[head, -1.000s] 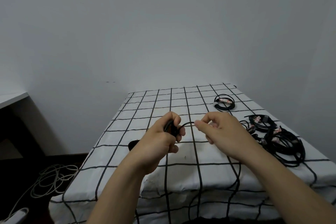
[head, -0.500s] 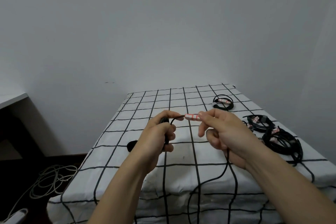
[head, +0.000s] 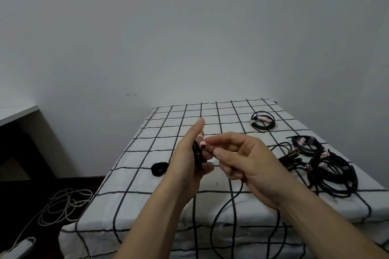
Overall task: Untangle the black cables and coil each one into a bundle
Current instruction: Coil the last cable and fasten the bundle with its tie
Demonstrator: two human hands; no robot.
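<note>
Left hand point(head: 187, 162) grips loops of the black cable point(head: 197, 154) above the checked bedspread point(head: 147, 185); right hand point(head: 244, 162) pinches it beside the pink-tagged plug point(head: 201, 140) — print unreadable — slack hanging over the edge.

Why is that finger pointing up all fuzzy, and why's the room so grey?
Head view: the raised fingertip of the left hand is smeared, probably motion blur, while the cable pile looks sharp. Head view: light is dim and even, so the wall looks grey and shadows on the checked cloth are faint.
</note>
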